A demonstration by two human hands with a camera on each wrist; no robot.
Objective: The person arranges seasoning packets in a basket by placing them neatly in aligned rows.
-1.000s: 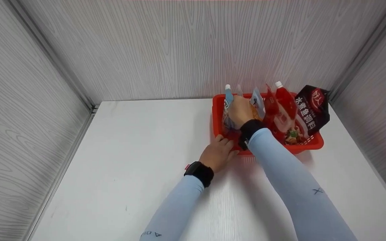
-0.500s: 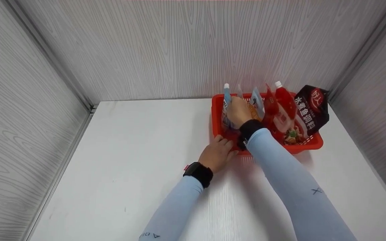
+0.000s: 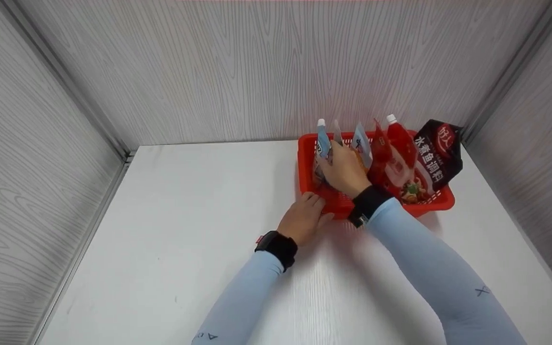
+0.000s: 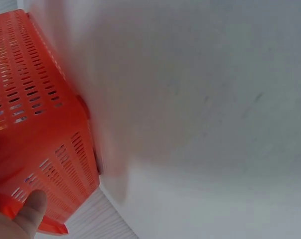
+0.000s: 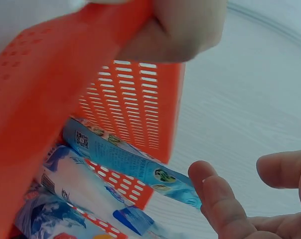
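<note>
A red plastic basket (image 3: 304, 165) of packaged pouches stands at the back right of the white table. My left hand (image 3: 301, 220) grips its front-left corner; in the left wrist view a fingertip (image 4: 33, 209) lies over the rim. Inside the basket, at its left end, leans a light-blue pouch (image 3: 322, 143) with a white cap. Over this end is my right hand (image 3: 347, 168). The right wrist view shows its thumb and fingers spread apart, fingertips beside the end of the blue pouch (image 5: 128, 162), holding nothing. Contact there is unclear.
Farther right in the basket stand a white-blue pouch (image 3: 361, 143), a red packet (image 3: 380, 152), a red pouch with a white cap (image 3: 402, 143) and a black seasoning packet (image 3: 438, 151). Wood-grain panels (image 3: 237, 72) enclose the table (image 3: 199, 206) behind and at both sides.
My right hand has let go of the blue capped pouch, its fingers parting and shifting slightly right. The left hand keeps its place on the basket. The view has shifted slightly.
</note>
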